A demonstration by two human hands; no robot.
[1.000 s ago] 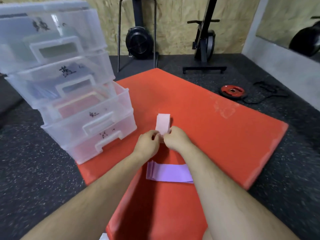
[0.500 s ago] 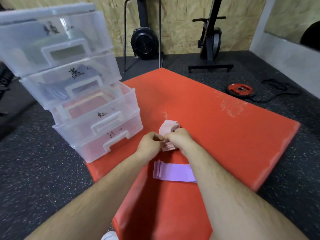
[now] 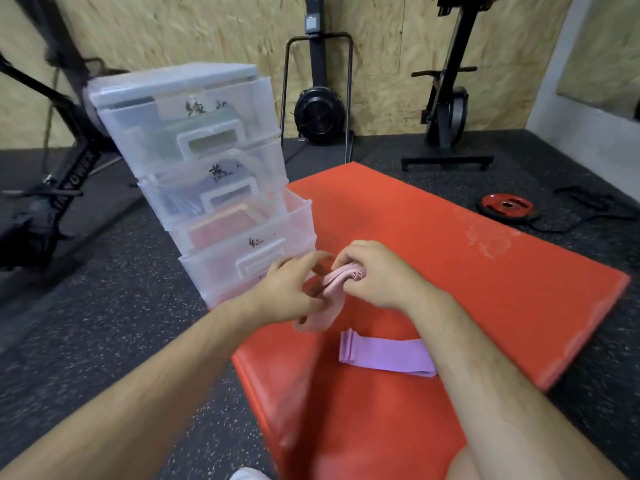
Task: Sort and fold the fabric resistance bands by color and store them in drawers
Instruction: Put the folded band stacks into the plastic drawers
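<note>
The red mat (image 3: 450, 278) is spread on the speckled floor. The clear drawer unit (image 3: 194, 140) is stood at its left corner, with the third drawer (image 3: 294, 216) drawn out and reddish fabric visible inside. A purple band (image 3: 384, 356) is laid flat on the mat, just beside the right forearm, and is not yet folded small.

The hands are held close together above the mat, in front of the drawers. The right hand (image 3: 377, 277) is clamped on the folded stack of the pink band (image 3: 346, 276). The left hand (image 3: 289, 289) is blurred, with its fingers stretched toward the stack, and it cannot be told whether anything is pinched by it. A loose loop of the pink band hangs below the left hand.

The fold is judged unfinished, and several things could go wrong:
- The stacked layers could be sprung open by the fabric's stretch if the right grip were slackened before the hanging loop is gathered in.
- The loop could be snagged on the rim of the open drawer as the band is carried across.
- The band could be dropped among the wrong colour, since the handwritten labels are hard to read and the pink is close to the reddish contents.
- The purple band could be dragged out of place by the right forearm.
</note>
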